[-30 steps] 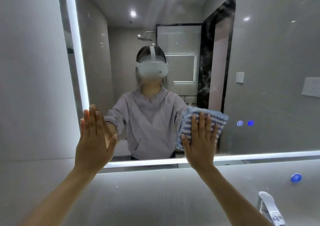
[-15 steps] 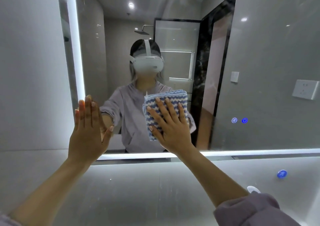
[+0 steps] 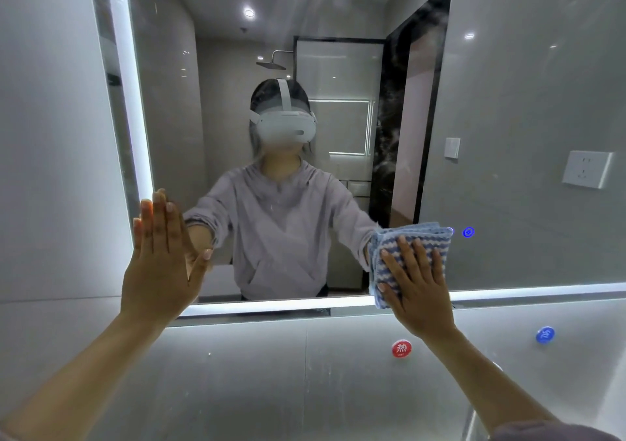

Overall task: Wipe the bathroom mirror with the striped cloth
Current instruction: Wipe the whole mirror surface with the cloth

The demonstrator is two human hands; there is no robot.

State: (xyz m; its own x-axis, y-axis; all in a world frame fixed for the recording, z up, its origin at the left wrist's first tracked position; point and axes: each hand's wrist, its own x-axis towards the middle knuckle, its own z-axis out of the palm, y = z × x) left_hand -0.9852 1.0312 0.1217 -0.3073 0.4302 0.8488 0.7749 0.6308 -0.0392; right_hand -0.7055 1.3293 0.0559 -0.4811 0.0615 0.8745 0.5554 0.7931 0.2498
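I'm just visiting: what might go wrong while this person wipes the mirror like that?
Two things, perhaps. The striped cloth under the right hand reaches the glowing blue buttons on the mirror, so a sweep further right might switch something by accident. The bare left hand lies flat on the glass and may leave prints that need wiping too.

Cloth (image 3: 411, 235) at lower edge of mirror (image 3: 525, 85), right of left hand (image 3: 162, 264)
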